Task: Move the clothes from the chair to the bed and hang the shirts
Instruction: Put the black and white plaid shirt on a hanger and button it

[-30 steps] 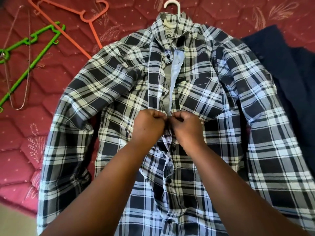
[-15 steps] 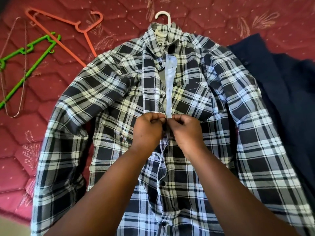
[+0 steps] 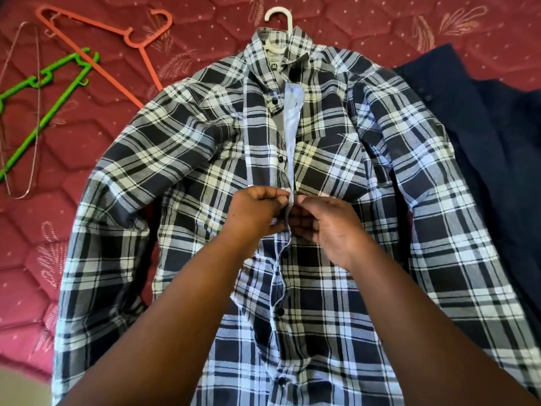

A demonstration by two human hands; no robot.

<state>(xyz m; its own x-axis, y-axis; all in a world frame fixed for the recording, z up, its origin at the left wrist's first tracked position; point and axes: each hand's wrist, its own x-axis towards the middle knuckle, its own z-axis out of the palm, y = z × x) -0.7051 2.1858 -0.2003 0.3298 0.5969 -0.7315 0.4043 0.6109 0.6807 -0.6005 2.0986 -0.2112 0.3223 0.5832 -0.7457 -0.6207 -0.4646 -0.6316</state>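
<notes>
The plaid shirt lies flat on the bed, filling mid-frame, on a white hanger. The left hand and right hand meet at centre, each pinching one edge of its front opening. Since half a second ago, the right hand sits slightly lower.
</notes>
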